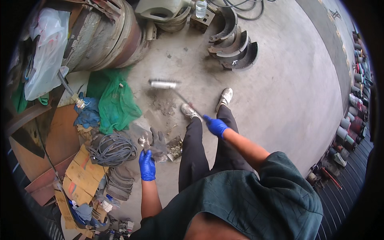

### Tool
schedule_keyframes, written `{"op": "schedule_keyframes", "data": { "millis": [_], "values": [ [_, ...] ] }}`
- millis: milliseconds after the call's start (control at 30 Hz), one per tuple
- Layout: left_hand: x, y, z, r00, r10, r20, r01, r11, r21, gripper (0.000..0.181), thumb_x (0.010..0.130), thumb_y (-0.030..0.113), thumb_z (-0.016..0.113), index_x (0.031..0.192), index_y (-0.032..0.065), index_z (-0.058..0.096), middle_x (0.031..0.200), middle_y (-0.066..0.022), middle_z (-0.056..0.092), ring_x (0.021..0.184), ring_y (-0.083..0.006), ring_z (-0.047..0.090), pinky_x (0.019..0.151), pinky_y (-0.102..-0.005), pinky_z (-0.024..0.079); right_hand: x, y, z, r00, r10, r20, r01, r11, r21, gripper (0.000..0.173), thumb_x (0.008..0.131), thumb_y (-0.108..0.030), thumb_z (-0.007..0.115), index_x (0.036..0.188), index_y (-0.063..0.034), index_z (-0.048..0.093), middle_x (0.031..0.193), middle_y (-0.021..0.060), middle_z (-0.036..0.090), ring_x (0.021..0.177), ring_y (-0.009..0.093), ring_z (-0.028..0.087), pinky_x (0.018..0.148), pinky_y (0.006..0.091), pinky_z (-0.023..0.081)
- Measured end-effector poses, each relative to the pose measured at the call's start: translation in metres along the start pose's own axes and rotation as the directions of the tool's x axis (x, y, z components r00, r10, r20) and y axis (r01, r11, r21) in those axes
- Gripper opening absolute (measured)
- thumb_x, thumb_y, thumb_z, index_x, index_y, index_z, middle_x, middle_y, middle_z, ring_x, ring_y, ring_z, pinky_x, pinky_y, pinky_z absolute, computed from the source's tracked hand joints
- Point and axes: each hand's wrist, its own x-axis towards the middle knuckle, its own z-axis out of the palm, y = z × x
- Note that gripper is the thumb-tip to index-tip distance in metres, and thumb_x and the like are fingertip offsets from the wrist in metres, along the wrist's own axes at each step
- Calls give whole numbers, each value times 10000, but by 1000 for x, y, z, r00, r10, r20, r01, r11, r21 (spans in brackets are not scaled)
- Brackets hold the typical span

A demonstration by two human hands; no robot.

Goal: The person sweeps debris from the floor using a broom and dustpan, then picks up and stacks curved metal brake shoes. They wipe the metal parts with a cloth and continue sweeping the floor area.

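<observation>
My right hand (pixel 216 126), in a blue disposable glove, grips the thin handle of a broom (pixel 163 84). Motion blurs its white head and dark bristles on the concrete floor, just beyond a patch of loose dirt (pixel 164 106) near my left shoe. My left hand (pixel 147 166), gloved the same way, has its fingertips at a dirty grey work glove (pixel 159 142) and a crumpled shiny piece (pixel 143 141). Whether it grips either one is not clear. Right of the grey glove, a dark pan-like container (pixel 176 147) holds debris.
Curved brake shoes (pixel 240 57) lie ahead. On the left are a large rusty drum (pixel 105 36), green netting (pixel 118 102), a coiled cable (pixel 114 150), flattened cardboard (pixel 81 174) and more brake shoes (pixel 120 183). Several cylindrical parts (pixel 357 120) line the right wall.
</observation>
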Motion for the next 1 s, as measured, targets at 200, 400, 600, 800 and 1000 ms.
{"op": "schedule_keyframes", "data": {
  "millis": [200,400,600,800,1000],
  "values": [
    [5,2,1,1000,1,28,-3,999,47,367,971,72,578,1331,22,529,1157,-50,631,1041,-161,606,927,-333,472,57,62,-42,906,161,-392,-134,986,97,449,1009,-289,369,1419,-125,454,1018,269,680,929,440,668,783,528,509],
    [25,-21,29,993,-59,97,58,998,12,368,967,72,586,1327,19,534,1157,-45,634,1027,-158,611,919,-324,474,76,158,45,921,163,-354,-145,987,75,424,986,-263,433,1386,-150,515,954,254,670,860,402,669,762,478,531],
    [6,3,8,1000,-3,-9,3,999,50,375,961,64,588,1330,20,541,1163,-52,637,1033,-168,614,922,-324,476,-21,62,-15,944,142,-298,-57,960,274,478,979,-274,450,1432,-121,474,1061,269,670,952,448,657,819,490,515],
    [10,-6,10,997,-64,31,63,997,52,377,959,66,592,1330,26,541,1162,-51,637,1034,-165,614,909,-321,480,5,104,-45,877,308,-368,-264,950,167,541,986,-226,442,1520,-247,357,907,253,685,643,346,680,568,463,556],
    [4,-6,4,999,-35,9,34,997,69,363,962,67,590,1318,15,543,1162,-51,640,1031,-162,618,901,-321,485,-43,80,-47,946,304,-109,-242,891,384,549,975,-220,440,1518,-226,364,844,199,663,573,288,640,454,407,521]
  ]
}}
